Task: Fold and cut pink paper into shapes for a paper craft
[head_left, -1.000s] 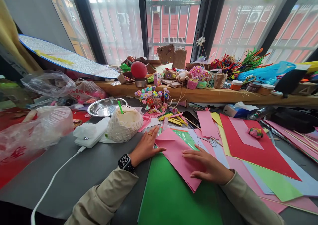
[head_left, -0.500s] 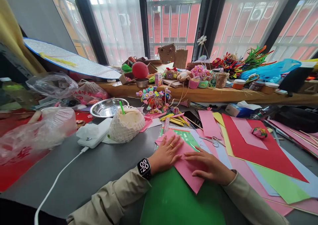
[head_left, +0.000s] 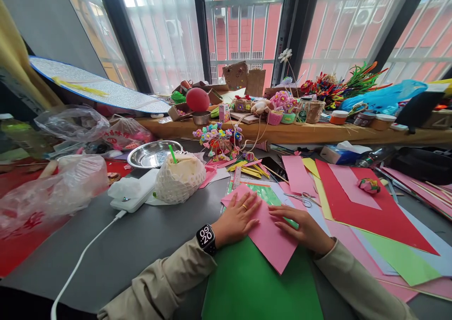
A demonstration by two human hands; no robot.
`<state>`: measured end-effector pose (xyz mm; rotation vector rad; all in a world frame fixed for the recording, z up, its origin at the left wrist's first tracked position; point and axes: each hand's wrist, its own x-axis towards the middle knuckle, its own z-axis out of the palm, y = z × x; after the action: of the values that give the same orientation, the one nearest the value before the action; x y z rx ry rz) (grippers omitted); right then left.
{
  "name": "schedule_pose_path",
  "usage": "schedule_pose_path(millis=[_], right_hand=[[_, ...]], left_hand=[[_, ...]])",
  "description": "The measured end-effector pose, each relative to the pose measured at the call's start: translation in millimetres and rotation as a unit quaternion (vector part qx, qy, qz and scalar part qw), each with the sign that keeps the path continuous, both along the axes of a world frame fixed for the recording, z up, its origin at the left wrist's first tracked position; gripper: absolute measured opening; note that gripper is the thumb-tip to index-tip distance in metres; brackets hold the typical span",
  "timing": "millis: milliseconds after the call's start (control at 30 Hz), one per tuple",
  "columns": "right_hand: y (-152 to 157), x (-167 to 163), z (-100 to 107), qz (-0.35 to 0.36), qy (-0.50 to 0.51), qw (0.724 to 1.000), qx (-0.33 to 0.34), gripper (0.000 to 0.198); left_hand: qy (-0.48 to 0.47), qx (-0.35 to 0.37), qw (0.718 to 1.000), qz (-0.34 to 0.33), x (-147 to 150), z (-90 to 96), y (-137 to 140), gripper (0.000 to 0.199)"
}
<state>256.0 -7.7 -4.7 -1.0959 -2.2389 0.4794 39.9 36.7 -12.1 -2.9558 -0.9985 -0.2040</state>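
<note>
A folded sheet of pink paper (head_left: 274,245) lies slantwise over a green sheet (head_left: 261,292) on the grey table. My left hand (head_left: 236,219) rests flat on the paper's upper left part, fingers spread, a ring on one finger and a watch (head_left: 205,238) on the wrist. On the right edge of the paper lie the fingertips of my right hand (head_left: 300,226), stretched out and slightly apart. Neither hand grips anything. Just beyond the paper are a ruler (head_left: 236,176) and a pair of scissors (head_left: 304,199).
Red cardstock (head_left: 381,219) with a small paper flower (head_left: 369,185) lies to the right, among other coloured sheets. At left stand a net-wrapped coconut (head_left: 180,179) with a green straw, a white device (head_left: 136,195) with a cable, and a metal plate (head_left: 148,155). A crowded wooden ledge (head_left: 169,128) runs behind.
My right hand has slid up and to the right over the pink paper, out to its right edge. My left hand stays pressed in place.
</note>
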Motion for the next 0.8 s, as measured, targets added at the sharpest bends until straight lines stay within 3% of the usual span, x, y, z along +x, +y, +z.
schedule_pose_path(millis=[800], right_hand=[[1.3, 1.4, -2.9, -0.004, -0.029, 0.999, -0.024, 0.037]], left_hand=[[-0.006, -0.002, 1.0, 0.001, 0.3, 1.4, -1.4, 0.054]])
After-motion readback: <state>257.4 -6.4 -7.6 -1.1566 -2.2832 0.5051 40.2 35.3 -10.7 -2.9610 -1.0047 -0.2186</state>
